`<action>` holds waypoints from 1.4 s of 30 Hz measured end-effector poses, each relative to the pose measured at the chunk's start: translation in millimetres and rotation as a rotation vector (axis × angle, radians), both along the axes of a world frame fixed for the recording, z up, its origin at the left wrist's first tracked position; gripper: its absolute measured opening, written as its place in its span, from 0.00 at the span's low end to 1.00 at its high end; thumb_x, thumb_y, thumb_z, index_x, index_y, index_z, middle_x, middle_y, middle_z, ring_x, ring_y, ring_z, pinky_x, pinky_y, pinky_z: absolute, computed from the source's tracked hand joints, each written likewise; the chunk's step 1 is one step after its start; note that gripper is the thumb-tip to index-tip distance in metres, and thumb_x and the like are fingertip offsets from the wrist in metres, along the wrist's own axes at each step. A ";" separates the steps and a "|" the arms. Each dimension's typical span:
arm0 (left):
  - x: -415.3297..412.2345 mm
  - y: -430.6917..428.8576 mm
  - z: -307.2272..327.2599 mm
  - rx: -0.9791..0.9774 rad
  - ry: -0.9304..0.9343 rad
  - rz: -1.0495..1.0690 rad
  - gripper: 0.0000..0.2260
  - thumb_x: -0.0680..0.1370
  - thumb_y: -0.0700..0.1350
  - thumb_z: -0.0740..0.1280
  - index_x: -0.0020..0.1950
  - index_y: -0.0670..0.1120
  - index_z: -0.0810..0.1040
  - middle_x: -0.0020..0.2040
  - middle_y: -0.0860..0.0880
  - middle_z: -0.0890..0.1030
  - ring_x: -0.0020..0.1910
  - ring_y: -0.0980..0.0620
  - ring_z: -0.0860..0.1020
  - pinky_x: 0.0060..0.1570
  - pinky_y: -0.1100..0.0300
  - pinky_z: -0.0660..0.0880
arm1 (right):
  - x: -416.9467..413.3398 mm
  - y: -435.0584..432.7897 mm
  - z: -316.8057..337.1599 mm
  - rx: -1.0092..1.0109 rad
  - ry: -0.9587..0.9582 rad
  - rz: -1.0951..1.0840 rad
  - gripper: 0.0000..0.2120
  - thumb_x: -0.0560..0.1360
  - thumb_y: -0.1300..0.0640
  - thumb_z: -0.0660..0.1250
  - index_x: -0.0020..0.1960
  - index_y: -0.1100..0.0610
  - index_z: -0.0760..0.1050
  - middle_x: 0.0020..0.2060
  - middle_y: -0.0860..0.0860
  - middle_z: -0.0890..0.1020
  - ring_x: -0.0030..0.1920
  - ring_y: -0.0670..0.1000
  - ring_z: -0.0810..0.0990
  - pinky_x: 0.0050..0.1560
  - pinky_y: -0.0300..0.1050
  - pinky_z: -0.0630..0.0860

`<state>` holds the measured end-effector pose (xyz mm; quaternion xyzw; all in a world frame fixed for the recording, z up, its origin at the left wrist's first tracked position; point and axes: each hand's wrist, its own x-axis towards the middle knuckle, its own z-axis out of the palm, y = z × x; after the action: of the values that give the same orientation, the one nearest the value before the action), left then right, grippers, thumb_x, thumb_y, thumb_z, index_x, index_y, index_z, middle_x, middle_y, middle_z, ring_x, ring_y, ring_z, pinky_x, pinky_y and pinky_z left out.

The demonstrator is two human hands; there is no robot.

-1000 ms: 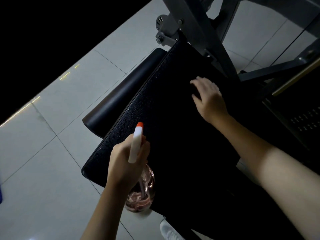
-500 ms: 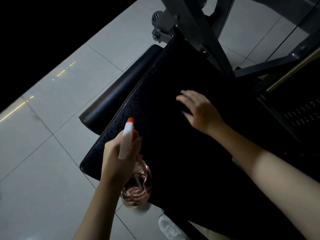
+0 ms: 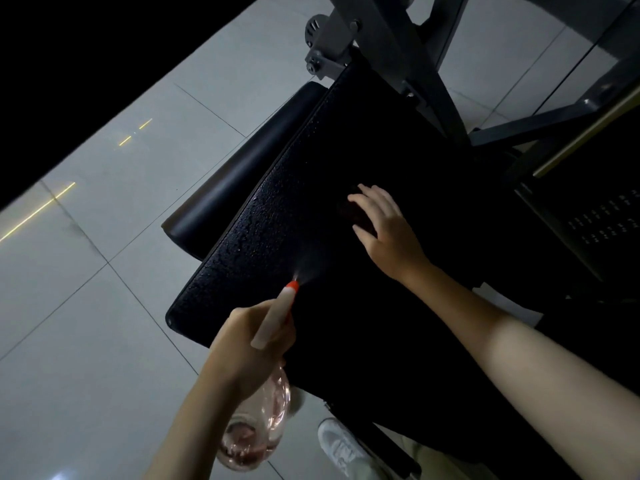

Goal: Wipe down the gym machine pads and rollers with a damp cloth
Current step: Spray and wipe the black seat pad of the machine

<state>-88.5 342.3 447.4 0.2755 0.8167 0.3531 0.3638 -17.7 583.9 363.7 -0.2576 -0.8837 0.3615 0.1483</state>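
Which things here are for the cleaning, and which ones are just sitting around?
For the cleaning: spray bottle in the left hand, misting; black pad; roller beside it; dark cloth, hard to see, under the right hand.
Just there: white shoe; grey machine frame; floor tiles.

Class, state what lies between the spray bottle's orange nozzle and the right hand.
In the head view: a fan of spray mist off the nozzle, then bare black pad up to the right hand.
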 end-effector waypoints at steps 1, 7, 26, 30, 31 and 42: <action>0.4 -2.3 0.2 -0.015 -0.003 0.008 0.24 0.68 0.61 0.58 0.40 0.40 0.76 0.35 0.39 0.79 0.36 0.36 0.78 0.38 0.40 0.77 | -0.8 -3.8 0.6 -0.019 0.018 -0.027 0.21 0.77 0.61 0.64 0.69 0.55 0.68 0.73 0.52 0.64 0.75 0.51 0.55 0.72 0.48 0.57; 9.7 -24.0 3.4 -0.049 -0.109 0.105 0.40 0.71 0.73 0.55 0.48 0.33 0.75 0.40 0.32 0.77 0.31 0.44 0.74 0.35 0.49 0.75 | 5.0 -15.1 2.3 -0.064 0.006 -0.071 0.22 0.77 0.61 0.63 0.71 0.54 0.66 0.73 0.51 0.62 0.75 0.50 0.53 0.72 0.44 0.53; 40.8 -81.2 -4.6 -0.150 0.071 -0.011 0.19 0.71 0.64 0.55 0.39 0.49 0.73 0.35 0.47 0.78 0.33 0.47 0.79 0.44 0.45 0.77 | 37.4 -37.5 -5.0 0.035 -0.059 -0.075 0.21 0.79 0.59 0.62 0.71 0.57 0.65 0.72 0.56 0.63 0.74 0.56 0.57 0.71 0.51 0.62; 52.1 -90.9 -8.8 -0.136 0.136 -0.038 0.15 0.72 0.62 0.54 0.44 0.54 0.72 0.37 0.51 0.79 0.34 0.52 0.79 0.42 0.48 0.77 | -6.7 -34.6 1.5 -0.089 0.037 -0.412 0.20 0.79 0.58 0.61 0.71 0.58 0.66 0.71 0.58 0.64 0.71 0.57 0.62 0.69 0.52 0.64; 56.1 -93.1 -10.3 -0.138 0.139 -0.021 0.15 0.73 0.62 0.54 0.43 0.53 0.71 0.37 0.50 0.79 0.34 0.52 0.79 0.42 0.47 0.77 | -16.8 -42.5 -2.2 -0.047 0.026 -0.468 0.20 0.79 0.58 0.62 0.71 0.57 0.67 0.72 0.58 0.64 0.72 0.57 0.61 0.70 0.53 0.63; 91.9 -99.6 -3.7 -0.110 0.116 0.199 0.28 0.66 0.65 0.52 0.45 0.43 0.75 0.39 0.46 0.81 0.37 0.45 0.80 0.44 0.40 0.76 | 16.6 -39.2 -15.5 0.310 -0.048 0.207 0.23 0.75 0.64 0.66 0.70 0.59 0.68 0.71 0.60 0.66 0.73 0.61 0.60 0.71 0.55 0.61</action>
<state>3.4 242.6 443.8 0.1926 0.8778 0.3258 0.2936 -1.1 544.8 348.2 -0.1482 -0.9539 0.2282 0.1270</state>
